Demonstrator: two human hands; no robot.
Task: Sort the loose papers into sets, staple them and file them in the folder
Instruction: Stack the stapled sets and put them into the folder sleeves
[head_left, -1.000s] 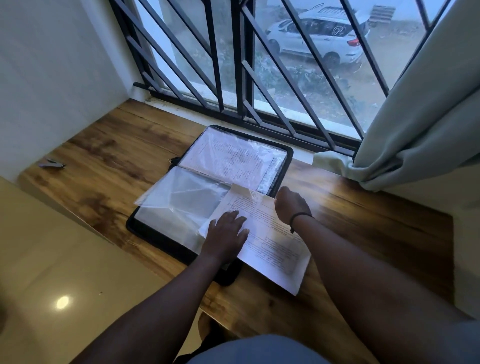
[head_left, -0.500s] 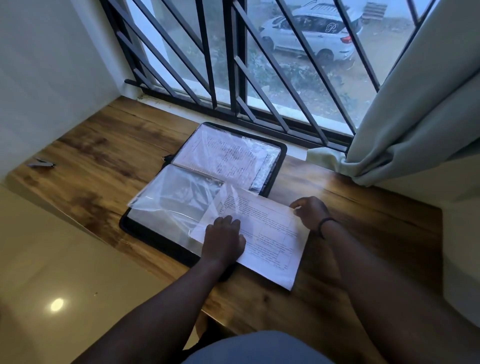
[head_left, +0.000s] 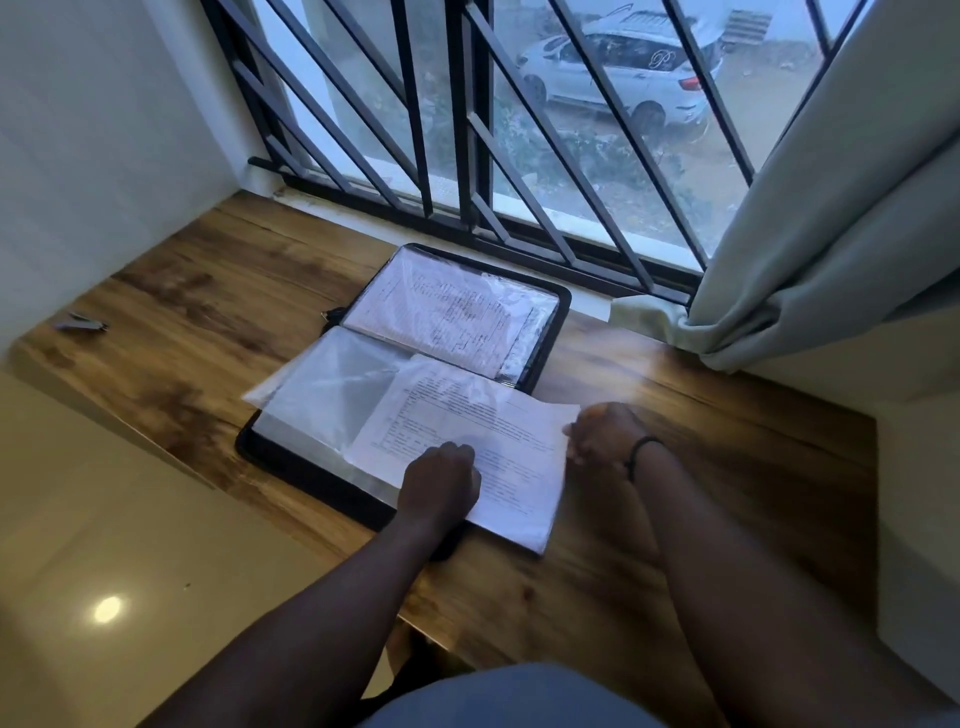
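Hand (head_left: 441, 480) on paper (head_left: 511, 457), wooden table (head_left: 727, 467)

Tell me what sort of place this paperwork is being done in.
Probably a room in a home, at a wooden desk set against a window. The barred window grille, the pale curtain beside it and the white car parked on bare ground outside suggest a house at ground level, not an office.
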